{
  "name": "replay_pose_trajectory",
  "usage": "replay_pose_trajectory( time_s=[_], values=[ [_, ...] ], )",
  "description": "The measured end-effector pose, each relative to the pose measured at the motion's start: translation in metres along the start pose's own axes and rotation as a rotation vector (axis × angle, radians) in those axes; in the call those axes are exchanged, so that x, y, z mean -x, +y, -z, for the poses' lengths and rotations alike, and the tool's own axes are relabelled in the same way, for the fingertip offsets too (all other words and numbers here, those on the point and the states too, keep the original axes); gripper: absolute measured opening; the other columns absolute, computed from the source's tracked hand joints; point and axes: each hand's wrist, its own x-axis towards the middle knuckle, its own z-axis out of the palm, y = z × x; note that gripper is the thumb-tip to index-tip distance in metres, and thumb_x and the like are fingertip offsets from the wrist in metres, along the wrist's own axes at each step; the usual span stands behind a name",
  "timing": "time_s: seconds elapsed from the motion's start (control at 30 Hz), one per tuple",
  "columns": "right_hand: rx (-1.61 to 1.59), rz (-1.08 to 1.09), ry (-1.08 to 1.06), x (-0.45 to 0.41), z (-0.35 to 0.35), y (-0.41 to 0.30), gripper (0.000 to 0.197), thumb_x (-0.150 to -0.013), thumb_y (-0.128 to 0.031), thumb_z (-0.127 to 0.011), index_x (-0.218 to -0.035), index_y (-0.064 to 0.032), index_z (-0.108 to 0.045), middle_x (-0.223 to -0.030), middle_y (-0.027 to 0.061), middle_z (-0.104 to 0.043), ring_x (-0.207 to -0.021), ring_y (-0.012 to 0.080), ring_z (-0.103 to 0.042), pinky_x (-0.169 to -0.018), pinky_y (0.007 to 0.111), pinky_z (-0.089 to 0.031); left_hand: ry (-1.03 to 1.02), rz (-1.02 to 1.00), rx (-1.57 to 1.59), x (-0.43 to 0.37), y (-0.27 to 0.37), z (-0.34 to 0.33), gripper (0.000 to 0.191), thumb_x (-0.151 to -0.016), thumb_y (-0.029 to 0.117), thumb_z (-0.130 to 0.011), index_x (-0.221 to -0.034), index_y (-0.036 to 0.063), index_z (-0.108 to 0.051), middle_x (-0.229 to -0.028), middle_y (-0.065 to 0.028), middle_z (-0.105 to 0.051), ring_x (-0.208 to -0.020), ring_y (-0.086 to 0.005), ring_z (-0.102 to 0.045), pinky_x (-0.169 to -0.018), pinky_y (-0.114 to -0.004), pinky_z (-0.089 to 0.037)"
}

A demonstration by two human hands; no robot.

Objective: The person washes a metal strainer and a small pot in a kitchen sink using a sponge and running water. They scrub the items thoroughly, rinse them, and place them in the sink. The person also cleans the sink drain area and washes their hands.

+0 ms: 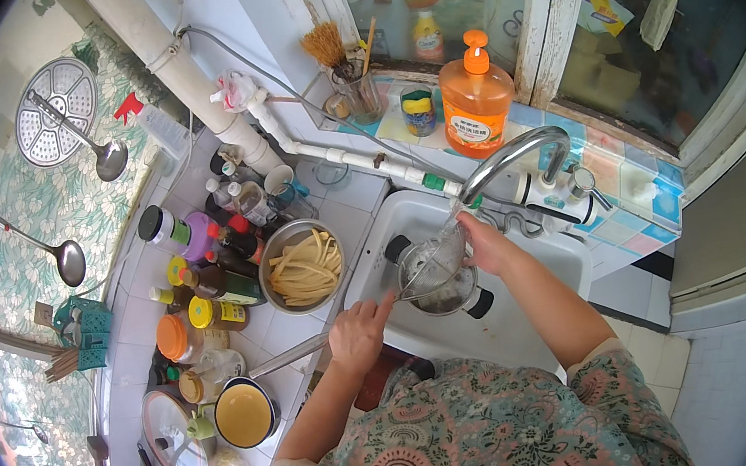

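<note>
My left hand [357, 337] is closed around the long metal handle of a wire mesh strainer [444, 262], tilted under the faucet [511, 151]. Water runs from the spout onto the mesh. My right hand [484, 243] touches the strainer's far rim, its fingertips partly hidden by the mesh. Below the strainer, a metal pot [449, 302] with black side handles stands in the white sink [519, 320] and holds water. A metal bowl [305, 305] of pale yellow strips [304, 270] sits on the counter left of the sink.
Bottles and jars [214, 314] crowd the tiled counter at left, near a yellow-lined pot [245, 412] and a glass lid [174, 439]. An orange soap pump bottle [478, 106], a sponge in a glass [418, 110] and a brush in a jar [358, 93] line the window ledge.
</note>
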Motion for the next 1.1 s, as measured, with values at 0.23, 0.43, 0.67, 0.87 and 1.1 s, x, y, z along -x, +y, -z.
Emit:
replay_pose_trajectory(
  time_s=[0.23,0.43,0.67,0.87,1.1],
  values=[
    [-0.101,-0.158,-0.206,0.002,0.040,0.027,0.035,-0.090,-0.015,-0.050,-0.122,-0.0042,-0.045,-0.116,0.0136,-0.057,-0.101,0.0294,-0.059,-0.086,0.046,-0.048,0.158,0.036,-0.083,-0.018,-0.004,0.000,0.031,-0.072,0.010,-0.059,-0.102,0.0144,-0.064,-0.069,-0.0012,-0.049,-0.063,-0.0187,-0.054,-0.056,-0.031,-0.044],
    [-0.101,0.001,-0.031,0.013,0.021,0.032,0.031,-0.089,-0.011,-0.054,-0.118,0.0003,-0.050,-0.111,0.0149,-0.060,-0.096,0.0250,-0.063,-0.076,0.036,-0.052,0.156,0.083,-0.041,-0.028,-0.005,0.005,0.023,-0.078,0.014,-0.059,-0.101,0.0121,-0.062,-0.073,-0.0021,-0.051,-0.070,-0.0197,-0.056,-0.057,-0.033,-0.046],
    [-0.036,0.156,0.091,0.004,0.004,0.035,0.031,-0.088,-0.011,-0.058,-0.116,-0.0013,-0.052,-0.108,0.0143,-0.062,-0.091,0.0229,-0.064,-0.072,0.031,-0.053,0.109,0.176,0.050,-0.034,-0.005,0.015,0.019,-0.081,0.019,-0.060,-0.099,0.0129,-0.061,-0.076,-0.0041,-0.055,-0.062,-0.0249,-0.059,-0.051,-0.038,-0.047],
    [-0.081,-0.049,-0.114,0.029,0.021,0.025,0.038,-0.093,-0.020,-0.046,-0.123,0.0034,-0.045,-0.110,0.0209,-0.060,-0.092,0.0285,-0.064,-0.073,0.034,-0.054,0.056,0.122,0.113,-0.031,-0.009,0.007,0.018,-0.083,0.021,-0.059,-0.099,0.0122,-0.059,-0.078,-0.0050,-0.056,-0.062,-0.0265,-0.060,-0.051,-0.039,-0.048],
    [-0.100,-0.034,0.014,0.037,0.058,0.045,0.045,-0.096,-0.029,-0.041,-0.128,0.0024,-0.040,-0.111,0.0234,-0.059,-0.094,0.0299,-0.063,-0.075,0.036,-0.053,-0.264,0.090,0.113,-0.041,-0.006,-0.003,0.023,-0.087,0.027,-0.055,-0.102,0.0100,-0.059,-0.073,-0.0085,-0.057,-0.061,-0.0273,-0.060,-0.054,-0.038,-0.047]
  ],
)
